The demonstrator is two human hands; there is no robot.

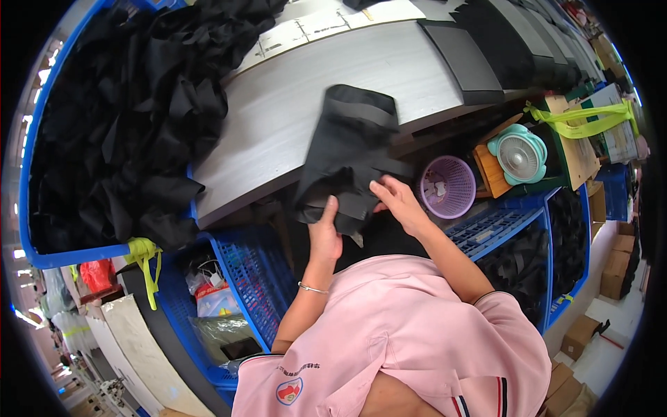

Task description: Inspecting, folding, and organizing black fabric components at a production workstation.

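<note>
Between my two hands is a black fabric piece point(340, 146), sewn or folded, its far end over the edge of the light grey table point(278, 115). My left hand point(325, 226) is closed on its near left side, thumb on top. At its near right side, my right hand point(397, 201) pinches the edge with thumb and fingers. The fingers under the fabric are hidden. A small pale tip hangs from the fabric's near corner, too small to name.
A blue crate point(35, 174) heaped with black fabric stands at the left. Flat black-and-grey pieces point(462, 62) lie at the table's far right. Right of my hands are a purple basket point(425, 184) and a turquoise fan point(521, 156). Blue crates point(257, 278) flank me below the table.
</note>
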